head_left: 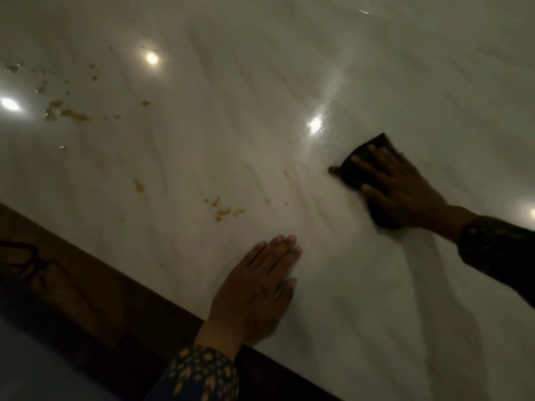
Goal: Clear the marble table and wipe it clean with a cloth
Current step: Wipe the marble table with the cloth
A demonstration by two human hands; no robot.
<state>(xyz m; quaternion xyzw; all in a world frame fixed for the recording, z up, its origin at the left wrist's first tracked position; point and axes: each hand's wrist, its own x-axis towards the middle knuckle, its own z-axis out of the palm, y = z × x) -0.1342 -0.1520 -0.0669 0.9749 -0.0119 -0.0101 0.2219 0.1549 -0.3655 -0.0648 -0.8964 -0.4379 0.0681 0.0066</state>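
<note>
Head view: a pale marble table [333, 68] fills the frame, its dark edge running from 9 o'clock down to 6 o'clock
Cloth: a dark cloth [365, 166] lies flat on the marble at about 3 o'clock of centre, partly covered by the hand on top of it
Right hand: the right hand [405, 189] presses the cloth down with fingers spread and fairly straight, thumb out toward the near side; it pins the cloth and does not clutch it
Left hand: the left hand [260, 287] rests palm down on bare marble near the edge at 6 o'clock, fingers straight and together, holding nothing
Stains: yellow-brown spills [223, 211] sit just beyond the left fingertips, between the two hands; a larger scatter of stains [66, 111] lies at 10 o'clock, well apart from the cloth
Stage: no objects show on the visible marble, so wiping looks under way with the left half not yet done
Handling: the cloth looks soft, thin and light, likely to bunch or slide on glossy stone; a flat palm over its middle should control it better than a pinch at a corner
</note>
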